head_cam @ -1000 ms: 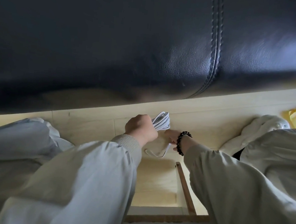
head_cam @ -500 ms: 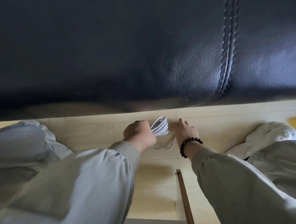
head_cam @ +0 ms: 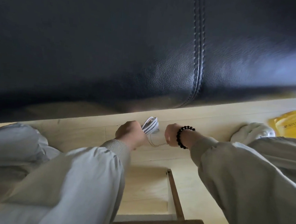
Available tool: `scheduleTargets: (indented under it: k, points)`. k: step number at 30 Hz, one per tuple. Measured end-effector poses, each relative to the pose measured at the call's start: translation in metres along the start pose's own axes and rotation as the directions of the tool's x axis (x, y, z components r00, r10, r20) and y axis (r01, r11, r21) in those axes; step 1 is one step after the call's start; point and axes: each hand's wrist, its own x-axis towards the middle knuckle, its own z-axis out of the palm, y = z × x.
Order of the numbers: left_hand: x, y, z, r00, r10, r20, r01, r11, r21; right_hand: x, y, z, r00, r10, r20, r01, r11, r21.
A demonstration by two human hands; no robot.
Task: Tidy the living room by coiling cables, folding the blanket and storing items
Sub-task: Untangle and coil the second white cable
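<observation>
There's the white cable (head_cam: 150, 127), looped in a bundle, poking out above the left hand (head_cam: 130, 133), whose curled fingers clamp its middle. Light and floppy, I'd say, so best held at the waist. Just beside, the right hand (head_cam: 172, 137) pinches the loose tail, with the dark sofa (head_cam: 113, 53) beyond the knuckles.
</observation>
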Motion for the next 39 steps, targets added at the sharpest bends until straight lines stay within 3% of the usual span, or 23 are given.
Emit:
scheduleTargets:
  k: [3, 5, 13, 23, 28, 31, 39]
  points:
    - [-0.011, 0.003, -0.005, 1.0, 0.029, 0.001, -0.029, 1.0, 0.004, -0.014, 0.009, -0.006, 0.991, 0.082, 0.107, -0.114, 0.936, 0.332]
    - [-0.019, 0.004, -0.007, 0.998, 0.058, 0.009, -0.058, 0.998, 0.008, -0.029, 0.013, -0.012, 0.984, 0.035, 0.173, -0.108, 0.895, 0.434]
    - [-0.053, 0.005, -0.027, 0.978, 0.186, 0.099, -0.185, 0.983, -0.019, -0.091, 0.02, -0.047, 0.938, 0.071, 0.339, -0.176, 0.94, 0.291]
    - [-0.094, 0.024, -0.075, 0.937, 0.325, 0.132, -0.315, 0.945, -0.088, -0.166, 0.02, -0.091, 0.979, -0.002, 0.203, -0.077, 0.922, 0.379]
    - [-0.12, 0.026, -0.093, 0.914, 0.366, 0.172, -0.358, 0.931, -0.078, -0.207, 0.017, -0.104, 0.992, -0.118, 0.047, 0.091, 0.916, 0.391]
    - [-0.138, 0.027, -0.105, 0.907, 0.379, 0.184, -0.377, 0.925, -0.044, -0.23, 0.017, -0.111, 0.982, -0.185, 0.035, 0.153, 0.894, 0.422]
    - [-0.184, 0.038, -0.154, 0.895, 0.439, 0.078, -0.434, 0.898, -0.075, -0.297, 0.013, -0.15, 0.978, -0.18, -0.104, 0.206, 0.906, 0.371]
